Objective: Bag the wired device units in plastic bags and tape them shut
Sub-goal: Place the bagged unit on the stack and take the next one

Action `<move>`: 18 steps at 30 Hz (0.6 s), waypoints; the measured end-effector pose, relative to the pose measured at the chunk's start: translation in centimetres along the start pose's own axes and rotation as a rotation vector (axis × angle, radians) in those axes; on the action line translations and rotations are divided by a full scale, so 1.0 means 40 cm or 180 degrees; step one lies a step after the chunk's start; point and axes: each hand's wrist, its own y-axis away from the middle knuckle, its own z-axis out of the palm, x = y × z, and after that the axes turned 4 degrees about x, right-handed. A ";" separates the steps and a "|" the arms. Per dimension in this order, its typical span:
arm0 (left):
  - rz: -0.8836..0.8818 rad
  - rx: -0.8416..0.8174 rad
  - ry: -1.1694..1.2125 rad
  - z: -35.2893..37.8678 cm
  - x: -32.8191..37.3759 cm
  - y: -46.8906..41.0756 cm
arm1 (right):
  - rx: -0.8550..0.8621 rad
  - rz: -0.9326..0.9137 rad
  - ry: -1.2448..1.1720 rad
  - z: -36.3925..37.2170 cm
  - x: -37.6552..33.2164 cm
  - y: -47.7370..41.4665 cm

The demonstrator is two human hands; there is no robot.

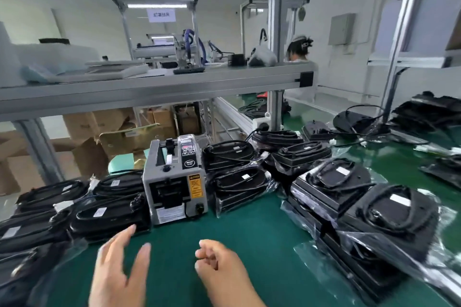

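Starting at the left edge of the bench (249,232), the left units (99,214) lie stacked with wires coiled on top; film glare suggests they are already bagged. The left hand (119,266) hovers over bare mat near the front edge, fingers spread and gripping nothing. The dispenser (174,182) stands mid-bench, just beside the left units. The right hand (219,266) hovers beside the left hand, fingers loosely curled, with nothing visible in it. The middle units (237,182) sit in clear bags just right of the dispenser. The right units (361,207) are bagged and stacked towards the right edge. A bare unit (354,119) with a loose wire lies near the far right corner, apparently not yet bagged.

Assessment: most units are bagged, no unit is in hand, and a few remain. Tape seals cannot be confirmed.
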 end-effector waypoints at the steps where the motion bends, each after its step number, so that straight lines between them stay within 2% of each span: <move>1: 0.0074 -0.0289 -0.0021 0.049 0.037 0.007 | 0.0149 0.0010 -0.0079 -0.033 0.002 -0.016; 4: 0.0453 -0.1001 -0.0256 0.193 0.147 -0.008 | 0.0474 -0.0056 -0.0337 -0.114 -0.014 -0.071; 9: 0.1174 -0.1570 -0.0758 0.406 0.259 -0.107 | 0.0962 -0.0051 -0.0937 -0.200 -0.052 -0.187; 15: 0.1166 -0.1847 -0.1993 0.610 0.270 -0.270 | 0.1110 0.0021 -0.1137 -0.239 -0.109 -0.355; 18: 0.1053 -0.2143 -0.2635 0.676 0.271 -0.346 | 0.1106 0.0057 -0.1290 -0.251 -0.120 -0.419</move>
